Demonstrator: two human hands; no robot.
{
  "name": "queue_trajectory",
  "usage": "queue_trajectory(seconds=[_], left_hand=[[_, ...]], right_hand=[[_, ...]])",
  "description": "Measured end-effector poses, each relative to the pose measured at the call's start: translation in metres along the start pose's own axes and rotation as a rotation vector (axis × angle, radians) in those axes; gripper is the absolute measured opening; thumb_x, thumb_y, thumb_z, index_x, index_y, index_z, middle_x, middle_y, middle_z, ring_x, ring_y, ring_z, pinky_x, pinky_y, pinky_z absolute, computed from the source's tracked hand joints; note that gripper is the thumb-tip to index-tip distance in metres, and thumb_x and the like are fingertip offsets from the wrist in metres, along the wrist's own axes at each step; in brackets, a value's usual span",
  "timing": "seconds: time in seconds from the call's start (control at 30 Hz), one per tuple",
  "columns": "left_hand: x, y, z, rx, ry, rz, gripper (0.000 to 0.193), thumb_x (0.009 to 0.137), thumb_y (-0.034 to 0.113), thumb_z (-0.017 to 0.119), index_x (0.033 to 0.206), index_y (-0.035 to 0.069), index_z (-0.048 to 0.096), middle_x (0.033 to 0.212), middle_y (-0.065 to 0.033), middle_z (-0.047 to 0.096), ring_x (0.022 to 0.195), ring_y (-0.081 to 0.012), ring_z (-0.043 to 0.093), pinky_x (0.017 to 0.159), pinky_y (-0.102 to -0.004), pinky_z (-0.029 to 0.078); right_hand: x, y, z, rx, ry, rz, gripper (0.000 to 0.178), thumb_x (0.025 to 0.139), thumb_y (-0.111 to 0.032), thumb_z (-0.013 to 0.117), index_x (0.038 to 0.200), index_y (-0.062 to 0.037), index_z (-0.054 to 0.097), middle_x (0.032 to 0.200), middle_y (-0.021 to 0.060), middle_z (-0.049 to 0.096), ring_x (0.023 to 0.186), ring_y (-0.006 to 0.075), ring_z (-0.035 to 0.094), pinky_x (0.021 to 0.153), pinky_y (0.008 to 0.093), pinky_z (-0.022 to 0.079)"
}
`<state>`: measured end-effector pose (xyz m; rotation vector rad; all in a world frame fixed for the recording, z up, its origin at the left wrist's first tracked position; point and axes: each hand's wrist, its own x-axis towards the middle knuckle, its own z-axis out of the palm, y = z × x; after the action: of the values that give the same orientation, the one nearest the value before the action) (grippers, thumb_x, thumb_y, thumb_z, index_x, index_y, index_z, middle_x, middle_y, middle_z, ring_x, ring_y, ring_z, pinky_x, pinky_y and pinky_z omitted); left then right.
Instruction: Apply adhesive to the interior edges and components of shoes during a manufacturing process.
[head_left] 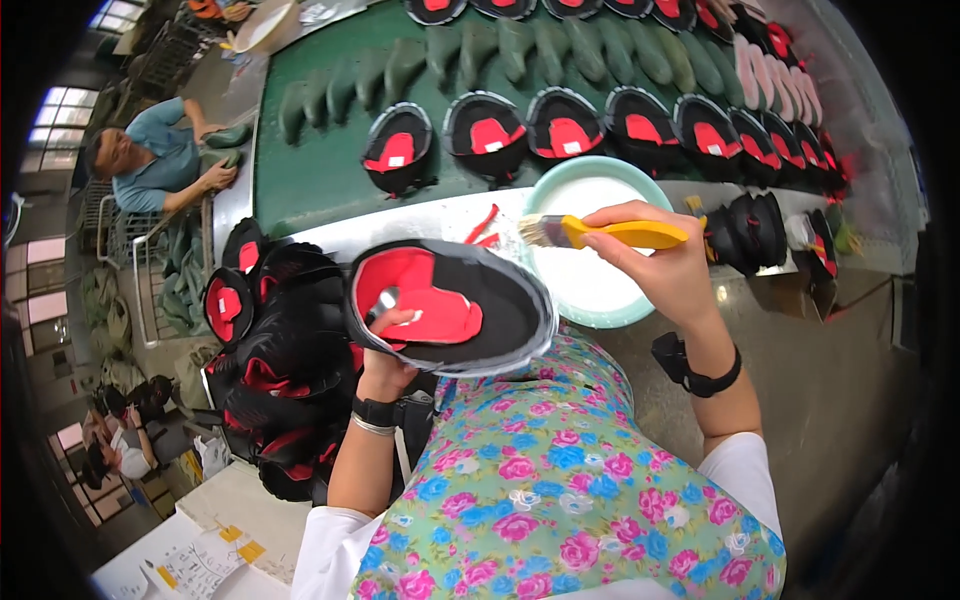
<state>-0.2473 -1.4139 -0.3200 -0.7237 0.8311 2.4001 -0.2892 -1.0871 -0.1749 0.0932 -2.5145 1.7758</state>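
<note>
My left hand (pixel 385 368) grips a black shoe upper (pixel 505 305) by its near side. The upper has a red lining, a pale smeared edge and a small shiny metal piece inside, next to my thumb. In my right hand (pixel 660 268) is a paintbrush (pixel 650 235) with a yellow handle. Its pale bristles point left, over the near-left rim of a mint-green basin (pixel 597 162) and close to the upper, apart from it. White liquid (pixel 600 290) fills much of the basin.
On the green table (pixel 300 190) stand rows of black-and-red uppers (pixel 565 125) and dark green shoe forms (pixel 515 50). A pile of uppers (pixel 300 340) lies at my left. Red scraps (pixel 483 228) lie near the basin. A co-worker (pixel 160 160) handles green forms at far left.
</note>
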Motion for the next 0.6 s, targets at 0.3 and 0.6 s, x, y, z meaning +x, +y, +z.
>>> queue_trajectory(seconds=[0.3, 0.6], left_hand=[[0.037, -0.034, -0.044, 0.09, -0.593, -0.129, 0.04, 0.096, 0.019, 0.051, 0.13, -0.002, 0.049, 0.117, -0.0186, 0.061, 0.108, -0.0292, 0.061, 0.089, -0.0345, 0.054], [0.002, -0.015, -0.01, -0.077, -0.383, -0.273, 0.03, 0.086, 0.003, 0.053, 0.115, -0.002, 0.06, 0.121, -0.0195, 0.06, 0.109, -0.0257, 0.061, 0.09, -0.036, 0.054]], right_hand=[[0.046, -0.022, 0.09, 0.283, -0.858, -0.297, 0.026, 0.08, -0.008, 0.075, 0.105, -0.0044, 0.072, 0.096, 0.0078, 0.072, 0.085, 0.0172, 0.068, 0.078, 0.027, 0.053], [0.063, 0.017, 0.085, -0.149, -0.534, 0.114, 0.03, 0.083, -0.026, 0.07, 0.079, 0.0045, 0.071, 0.061, 0.0077, 0.066, 0.055, 0.011, 0.065, 0.053, 0.023, 0.05]])
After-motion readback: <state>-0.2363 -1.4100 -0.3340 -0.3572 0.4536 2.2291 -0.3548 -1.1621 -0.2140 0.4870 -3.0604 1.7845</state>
